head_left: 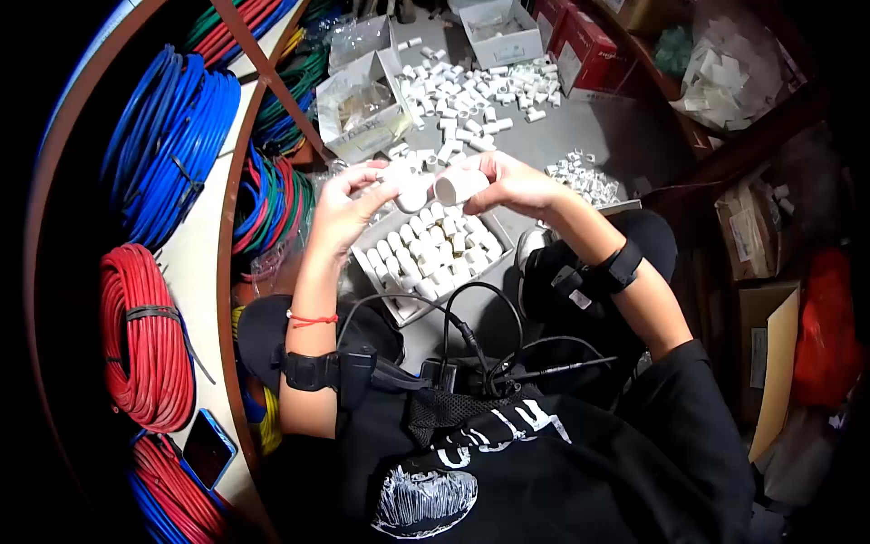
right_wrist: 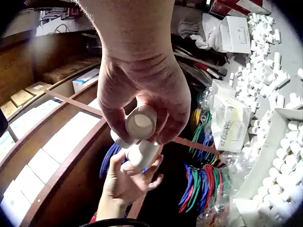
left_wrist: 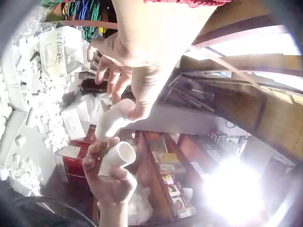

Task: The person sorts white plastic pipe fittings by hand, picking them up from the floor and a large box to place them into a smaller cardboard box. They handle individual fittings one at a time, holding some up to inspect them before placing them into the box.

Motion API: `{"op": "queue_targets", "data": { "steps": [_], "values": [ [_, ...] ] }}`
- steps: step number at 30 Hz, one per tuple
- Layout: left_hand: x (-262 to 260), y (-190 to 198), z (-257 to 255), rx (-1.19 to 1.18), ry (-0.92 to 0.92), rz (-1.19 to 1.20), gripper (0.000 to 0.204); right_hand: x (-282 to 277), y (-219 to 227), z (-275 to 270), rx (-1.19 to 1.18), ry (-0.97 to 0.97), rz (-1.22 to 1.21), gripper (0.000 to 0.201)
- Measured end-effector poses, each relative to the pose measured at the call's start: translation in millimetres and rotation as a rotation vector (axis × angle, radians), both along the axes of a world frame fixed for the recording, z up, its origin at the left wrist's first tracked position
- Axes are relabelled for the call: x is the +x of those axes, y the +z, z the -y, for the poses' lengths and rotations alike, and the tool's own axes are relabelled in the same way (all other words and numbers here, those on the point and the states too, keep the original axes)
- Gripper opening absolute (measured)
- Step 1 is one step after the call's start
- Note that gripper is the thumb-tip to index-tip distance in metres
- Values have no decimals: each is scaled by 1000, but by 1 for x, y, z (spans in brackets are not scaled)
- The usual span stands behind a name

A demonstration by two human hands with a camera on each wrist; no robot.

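In the head view, my left hand [head_left: 344, 213] grips a white plastic pipe elbow [head_left: 412, 196] between thumb and fingers. My right hand [head_left: 518, 183] holds another white pipe elbow [head_left: 460, 187], its round open end facing left toward the first. The left wrist view shows both elbows close together, the left hand's elbow [left_wrist: 112, 120] above and the right hand's elbow [left_wrist: 118, 158] below. Seen from the right wrist, the open mouth of the right elbow [right_wrist: 141, 123] faces the camera. Below the hands stands a carton [right_wrist: 258, 163] packed with rows of white fittings [head_left: 430, 249].
Loose white fittings [head_left: 489, 95] lie across the floor ahead, with smaller ones [head_left: 584, 177] at the right. White cartons [head_left: 503, 41] and a red box [head_left: 589, 54] stand behind. Blue cable coils [head_left: 168, 136] and red coils [head_left: 145, 340] fill the left shelves. A phone [head_left: 210, 449] lies there.
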State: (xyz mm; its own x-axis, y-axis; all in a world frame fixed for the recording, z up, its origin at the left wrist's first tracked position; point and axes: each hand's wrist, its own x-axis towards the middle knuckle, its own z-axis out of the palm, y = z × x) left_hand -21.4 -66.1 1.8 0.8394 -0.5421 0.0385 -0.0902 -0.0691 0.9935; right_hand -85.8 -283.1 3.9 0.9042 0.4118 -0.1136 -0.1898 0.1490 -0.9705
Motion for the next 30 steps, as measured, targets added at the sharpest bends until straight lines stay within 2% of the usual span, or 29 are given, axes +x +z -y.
{"op": "queue_targets", "data": {
  "steps": [1,3,5,7,9,10,11,12,14,15,17,19,20,21,23,24,25,26,28,30],
  "values": [
    [5,-7,-4,42,24,25,23,3,-6,2,-29,12,-8,32],
    [11,-16,-12,146,73,235,21,14,-27,12,-149,25,-61,33],
    [16,-19,-17,153,120,123,19,23,-58,22,-319,20,-249,30],
    [23,-19,-20,71,108,24,24,34,-97,26,-862,97,-262,33],
    [20,-11,-16,49,150,-7,27,37,-126,28,-1034,272,-236,45],
    [21,-13,-15,66,158,60,27,45,-147,25,-1270,385,-146,51],
    [22,-15,-16,84,170,126,27,49,-166,24,-1366,387,-82,50],
    [23,-13,-15,94,156,140,28,56,-207,28,-1295,370,-159,49],
    [24,-16,-14,144,192,206,29,60,-202,7,-1485,573,-54,48],
    [26,-18,-14,155,220,226,29,57,-208,9,-1425,567,173,45],
    [27,-18,-13,124,232,163,36,57,-197,-9,-1485,622,225,42],
    [27,-15,-13,28,198,81,40,66,-239,-8,-1420,523,97,32],
    [30,-19,-14,42,225,110,41,66,-252,-7,-1427,458,139,31],
    [34,-24,-15,85,263,261,44,67,-255,-6,-1385,430,185,30],
    [38,-30,-18,93,291,259,45,66,-261,-5,-1295,364,268,27],
    [38,-28,-19,73,298,214,45,65,-252,-14,-1323,301,215,25],
    [39,-25,-20,52,301,169,45,63,-236,-23,-1407,274,270,26],
    [39,-25,-20,31,302,125,45,62,-246,-22,-1419,227,384,26],
    [43,-27,-20,69,325,195,45,61,-255,-22,-1435,145,526,29],
    [45,-29,-20,90,338,264,45,61,-260,-21,-1411,203,538,32]
  ]
}}
